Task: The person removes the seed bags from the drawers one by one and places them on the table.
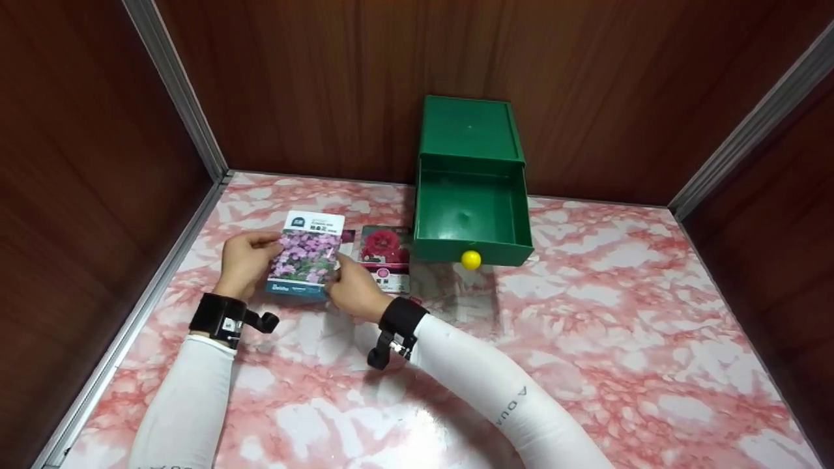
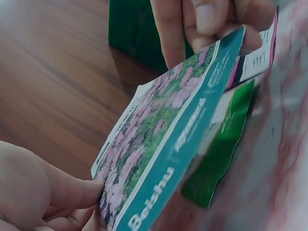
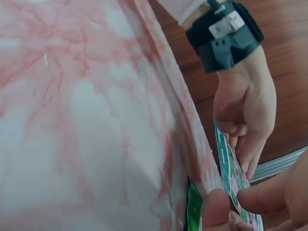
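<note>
As wrist views alone reveal, green packet (image 2: 216, 161), below held flower packet (image 1: 305, 253)

Bare hands (image 1: 358, 286), white sleeves (image 1: 472, 368) with dark lettering (image 1: 513, 405), black wrist straps (image 1: 404, 316), hooked black brackets (image 1: 378, 357)

One green drawer box (image 1: 469, 130), one yellow knob (image 1: 471, 260)
Left of the box: at least three flower packets (image 1: 306, 254) (image 1: 350, 238) (image 1: 384, 254), two hands (image 1: 244, 264) (image 1: 358, 288); front-left: two black wristbands (image 1: 215, 316) (image 1: 402, 316).
</note>
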Demonstrator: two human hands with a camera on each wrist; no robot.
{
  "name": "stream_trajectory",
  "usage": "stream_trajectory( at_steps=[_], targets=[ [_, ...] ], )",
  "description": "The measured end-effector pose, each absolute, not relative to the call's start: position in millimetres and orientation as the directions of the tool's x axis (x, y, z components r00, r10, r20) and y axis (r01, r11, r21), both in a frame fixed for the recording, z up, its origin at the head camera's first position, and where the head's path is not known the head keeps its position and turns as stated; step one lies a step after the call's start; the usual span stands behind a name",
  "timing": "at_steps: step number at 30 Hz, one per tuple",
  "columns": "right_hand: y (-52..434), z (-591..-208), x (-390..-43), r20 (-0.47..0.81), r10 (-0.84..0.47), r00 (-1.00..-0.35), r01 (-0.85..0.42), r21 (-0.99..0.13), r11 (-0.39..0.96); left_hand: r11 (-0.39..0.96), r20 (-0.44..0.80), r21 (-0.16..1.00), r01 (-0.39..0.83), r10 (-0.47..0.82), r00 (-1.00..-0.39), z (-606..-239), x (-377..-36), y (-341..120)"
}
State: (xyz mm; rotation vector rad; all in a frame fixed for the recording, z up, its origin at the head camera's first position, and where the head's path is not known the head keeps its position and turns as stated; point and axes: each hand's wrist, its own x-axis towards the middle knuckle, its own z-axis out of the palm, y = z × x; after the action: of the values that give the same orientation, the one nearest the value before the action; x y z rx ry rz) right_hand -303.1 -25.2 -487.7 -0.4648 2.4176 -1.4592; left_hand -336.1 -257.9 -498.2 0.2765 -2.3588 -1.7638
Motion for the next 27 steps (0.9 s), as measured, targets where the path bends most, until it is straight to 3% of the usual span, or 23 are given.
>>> stream_trajectory(
  at_steps=[7, 17, 27],
  targets=[
    [-36, -494, -298, -0.155, -0.477, -0.865, -0.014, -0.944, 0.331, 0.219, 0.006, 0.974, -0.066, -0.309, -0.951, -506, -345, -276],
    [-33, -499, -296, -0.109, -0.485, -0.868, -0.186, -0.834, 0.519, 0.239, -0.046, 0.959, -0.149, -0.389, -0.920, -514, -353, -302],
    [-26, -499, -297, -0.139, -0.467, -0.873, -0.167, -0.815, 0.555, 0.308, -0.056, 0.928, -0.208, -0.436, -0.898, -521, -359, -311]
  ],
)
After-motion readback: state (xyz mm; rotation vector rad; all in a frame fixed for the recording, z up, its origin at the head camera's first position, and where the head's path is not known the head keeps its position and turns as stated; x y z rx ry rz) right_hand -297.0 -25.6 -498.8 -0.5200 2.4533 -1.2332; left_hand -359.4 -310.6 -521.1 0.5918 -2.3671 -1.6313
